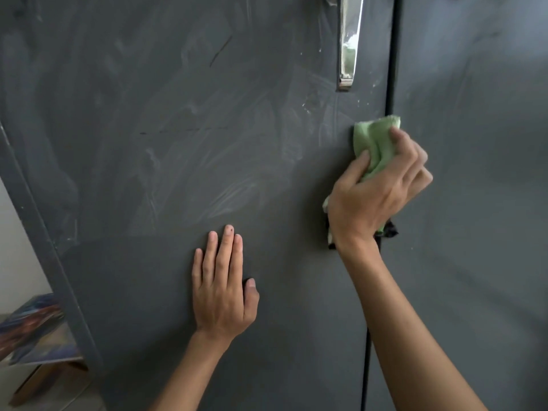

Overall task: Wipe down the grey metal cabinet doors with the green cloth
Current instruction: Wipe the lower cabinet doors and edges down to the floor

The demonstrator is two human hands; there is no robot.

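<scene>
The left grey door [148,173] (streaked with pale wipe marks) fills most of the view, with the right door [474,143] beside it. The left hand [221,286] lies flat on the streaked door, fingers straight. The right hand [376,191] grips the bunched green cloth [375,140] at that door's right edge, below the chrome handle [350,40].

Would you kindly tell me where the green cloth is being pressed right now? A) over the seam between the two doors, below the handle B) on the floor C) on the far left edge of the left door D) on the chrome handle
A: the right hand grips the green cloth over the seam, below the chrome handle.
</scene>
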